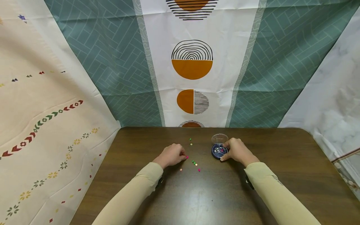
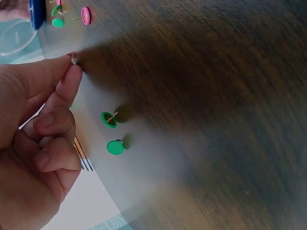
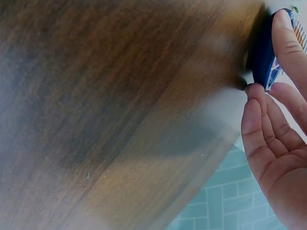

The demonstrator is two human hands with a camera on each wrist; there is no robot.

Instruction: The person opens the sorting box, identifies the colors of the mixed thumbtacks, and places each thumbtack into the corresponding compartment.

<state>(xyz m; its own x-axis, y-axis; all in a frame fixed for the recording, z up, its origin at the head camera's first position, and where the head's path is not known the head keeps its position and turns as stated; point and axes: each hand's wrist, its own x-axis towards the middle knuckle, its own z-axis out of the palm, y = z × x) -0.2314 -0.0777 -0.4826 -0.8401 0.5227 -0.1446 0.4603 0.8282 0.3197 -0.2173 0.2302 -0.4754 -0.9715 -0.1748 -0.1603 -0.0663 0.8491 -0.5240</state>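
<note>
My left hand (image 1: 173, 154) pinches a pink thumbtack (image 1: 187, 157) between thumb and fingertip, low over the table; only a sliver of it shows in the left wrist view. Farther right, my right hand (image 1: 237, 151) grips a round dark blue case (image 3: 262, 52) by its sides. The case's clear lid (image 1: 219, 138) stands raised at the back, and several small pieces lie in its divided compartments. Loose on the wood between the hands are another pink thumbtack (image 2: 86, 16), green thumbtacks (image 2: 115, 147) and a gold-coloured one (image 1: 196, 164).
The brown wooden table (image 1: 135, 193) ends at a patterned cloth (image 1: 192, 68) hanging behind it. One more gold-coloured tack (image 1: 181, 169) lies near the left wrist, and a green one (image 1: 190, 139) lies toward the back edge.
</note>
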